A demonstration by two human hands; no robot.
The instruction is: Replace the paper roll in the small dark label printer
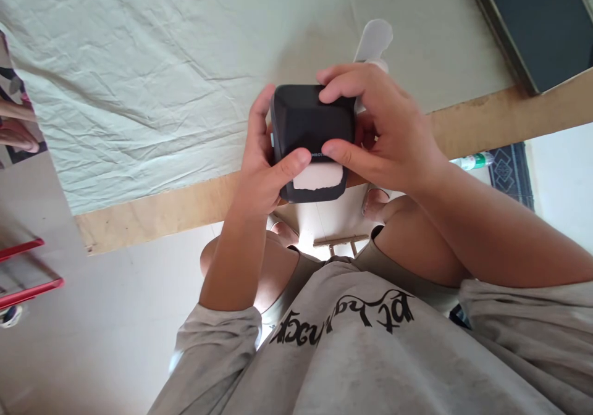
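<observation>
A small black label printer [312, 121] is held up over the near edge of the table. Faint lettering runs along it, and a white label piece with a ragged edge [317, 176] shows at its near end. My left hand [259, 168] wraps round the printer's left side, thumb on top beside the white piece. Closed on the right side is my right hand [393, 125], its fingers over the far edge and thumb near the lettering. Behind the right fingers, a white rounded strip [374, 38] lies partly hidden.
A pale wrinkled cloth [162, 94] covers the table, with a bare wooden edge [162, 214] nearest me. At the far right sits a dark flat box [540, 26]. Red bars [30, 293] stand at the left. Another person's hand [18, 134] appears at the left edge.
</observation>
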